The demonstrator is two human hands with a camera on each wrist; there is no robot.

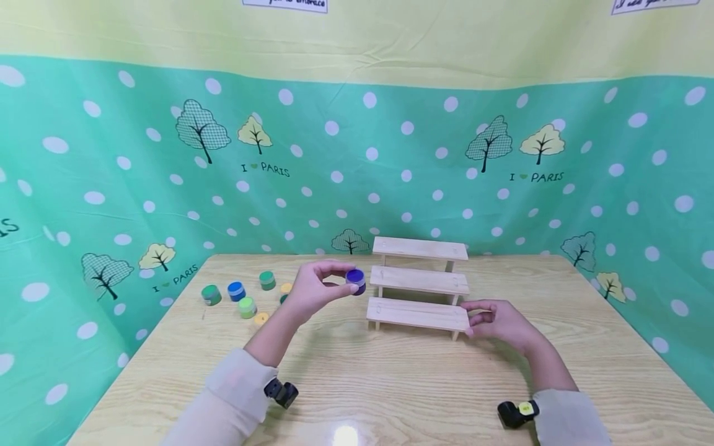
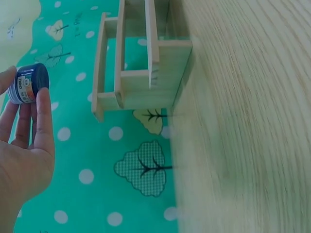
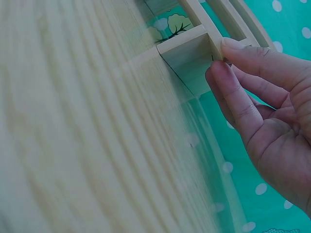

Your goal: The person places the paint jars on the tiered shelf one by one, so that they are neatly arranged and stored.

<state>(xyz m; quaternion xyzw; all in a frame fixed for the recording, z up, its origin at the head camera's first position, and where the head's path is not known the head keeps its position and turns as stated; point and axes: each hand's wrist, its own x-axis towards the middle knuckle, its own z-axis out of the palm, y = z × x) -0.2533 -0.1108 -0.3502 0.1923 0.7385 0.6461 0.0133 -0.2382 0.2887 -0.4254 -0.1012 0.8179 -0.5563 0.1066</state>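
My left hand [image 1: 313,291] holds a small round paint jar [image 1: 356,282] with a purple-blue lid between thumb and fingers, raised just left of a wooden step rack [image 1: 418,280]. In the left wrist view the jar [image 2: 30,83] is tilted, its printed label showing, with fingertips on both ends. The rack has three pale plank tiers rising toward the back. At the right end of its lowest plank [image 1: 417,314], my right hand [image 1: 502,323] grips the board. The right wrist view shows thumb and index finger of that hand [image 3: 274,109] pinching the plank's corner.
Left of the rack, several paint jars stand on the wooden table [image 1: 390,384]: green [image 1: 211,295], blue [image 1: 237,291], light green [image 1: 246,307] and yellow [image 1: 261,319] ones among them. My left forearm partly covers the group. A green dotted cloth [image 1: 312,173] hangs behind the table.
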